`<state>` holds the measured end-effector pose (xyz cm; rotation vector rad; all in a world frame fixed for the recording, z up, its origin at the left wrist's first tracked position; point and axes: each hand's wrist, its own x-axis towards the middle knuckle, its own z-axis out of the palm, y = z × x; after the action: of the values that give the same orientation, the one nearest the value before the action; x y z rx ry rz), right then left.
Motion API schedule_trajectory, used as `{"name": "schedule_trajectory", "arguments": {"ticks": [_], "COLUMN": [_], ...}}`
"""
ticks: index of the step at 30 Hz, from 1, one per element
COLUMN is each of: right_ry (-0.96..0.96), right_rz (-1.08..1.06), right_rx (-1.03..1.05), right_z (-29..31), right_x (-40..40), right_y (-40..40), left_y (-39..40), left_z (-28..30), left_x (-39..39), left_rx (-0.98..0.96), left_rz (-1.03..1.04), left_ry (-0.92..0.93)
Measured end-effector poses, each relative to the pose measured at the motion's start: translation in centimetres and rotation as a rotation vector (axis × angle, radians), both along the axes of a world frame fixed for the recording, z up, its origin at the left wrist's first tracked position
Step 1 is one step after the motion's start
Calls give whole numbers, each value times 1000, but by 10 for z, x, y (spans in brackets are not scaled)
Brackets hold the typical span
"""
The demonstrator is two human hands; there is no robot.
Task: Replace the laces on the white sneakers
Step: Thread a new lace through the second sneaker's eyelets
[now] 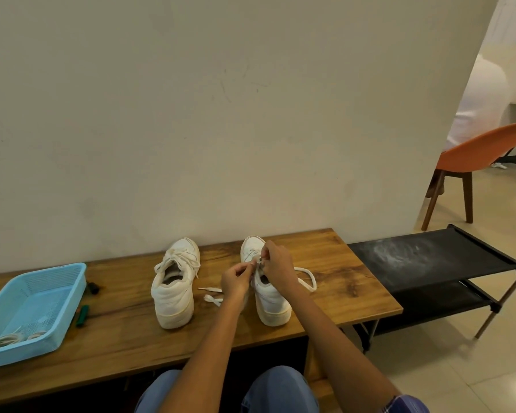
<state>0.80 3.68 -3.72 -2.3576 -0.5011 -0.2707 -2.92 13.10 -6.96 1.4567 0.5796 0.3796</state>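
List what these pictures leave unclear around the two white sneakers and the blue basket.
Head view only:
- Right white sneaker: eyelets hidden behind left hand and right hand; each grip's exact hold on the white lace is too small to read.
- Blue plastic basket: cut off by the left edge.
- Pale coils inside the basket: too blurred to identify.

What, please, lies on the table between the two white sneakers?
In the head view, loose white lace ends lie on the bare wooden table between the left sneaker and right sneaker.
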Motion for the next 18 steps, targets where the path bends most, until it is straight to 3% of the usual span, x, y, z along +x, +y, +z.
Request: {"name": "schedule_trajectory", "arguments": {"ticks": [6, 11, 15, 18], "right_ry": [7, 7, 16, 13], "right_rz": [14, -11, -12, -5], "right_rx": [29, -3, 20, 20], "right_z": [0, -1, 0, 2], "right_x": [0, 0, -1, -2], "right_y": [-1, 0, -1, 0], "left_y": [0, 2, 7, 13], "left_z": [2, 4, 12, 17], "left_x": [0, 2, 5, 13], "left_rx": [10, 132, 52, 186], "left_rz": [-15, -52, -112, -179], "left_ry": [-13, 4, 54, 112]}}
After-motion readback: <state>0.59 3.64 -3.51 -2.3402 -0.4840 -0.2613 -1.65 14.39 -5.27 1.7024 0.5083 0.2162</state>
